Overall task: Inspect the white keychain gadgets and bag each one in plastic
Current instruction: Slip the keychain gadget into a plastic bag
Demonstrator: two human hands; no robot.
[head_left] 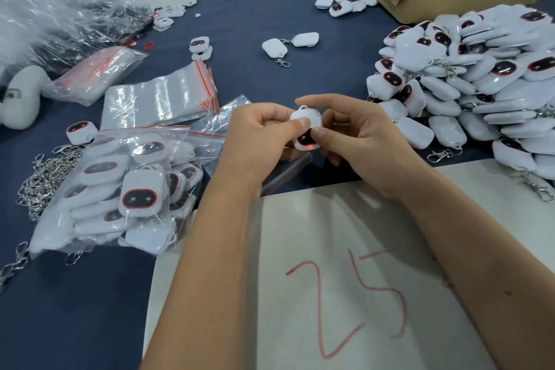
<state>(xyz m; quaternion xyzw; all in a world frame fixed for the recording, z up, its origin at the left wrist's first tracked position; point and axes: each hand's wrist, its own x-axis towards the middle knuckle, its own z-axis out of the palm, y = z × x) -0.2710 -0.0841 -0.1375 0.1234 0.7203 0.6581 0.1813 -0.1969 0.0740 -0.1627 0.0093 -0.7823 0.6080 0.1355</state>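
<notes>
1. Left hand [261,132] and right hand [357,135] both pinch one white gadget [307,128] with curled fingers, held above the blue table [90,309]; a red light glows at its lower edge.
2. Loose gadget pile [468,78] lies right.
3. Empty bags [159,99] and a filled bag [120,189] lie left.

Illumination is bright, even and diffuse, from overhead. Soft shadows fall under the forearms onto the white sheet [345,249]. Glare whitens the crumpled plastic [45,18] at upper left. Wide-angle distortion bends the frame edges; edge detail is soft.
</notes>
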